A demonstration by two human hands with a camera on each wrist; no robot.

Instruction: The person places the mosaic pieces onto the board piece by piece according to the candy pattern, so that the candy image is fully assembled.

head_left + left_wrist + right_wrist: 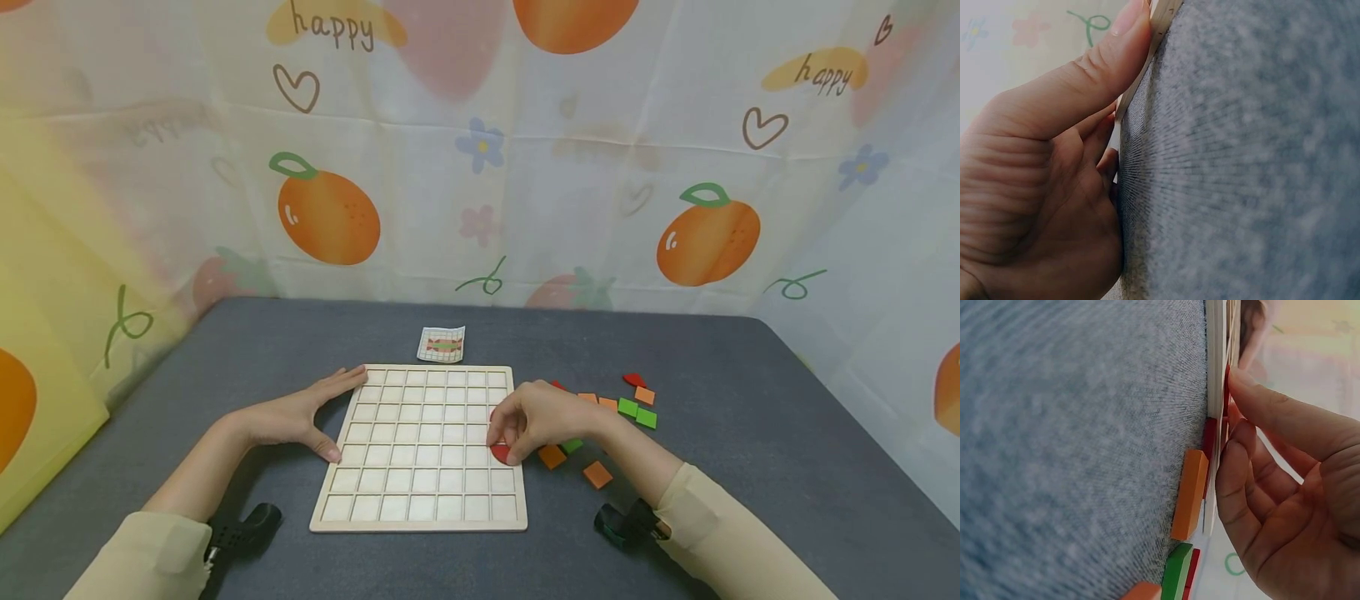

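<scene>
A pale wooden board marked with a square grid lies flat on the table. Along its left edge rests my left hand, thumb and fingers spread and fairly straight; in the left wrist view the thumb lies on the board's rim. At the right edge, my right hand pinches a flat red piece with a curved side over the grid's rightmost column. The right wrist view shows the thumb on the red piece, with the other fingers curled behind.
Right of the board lie loose orange squares, green squares and a red piece, some partly hidden by the right hand. A small picture card with a gridded candy-like pattern lies behind the board. A printed curtain hangs beyond the table.
</scene>
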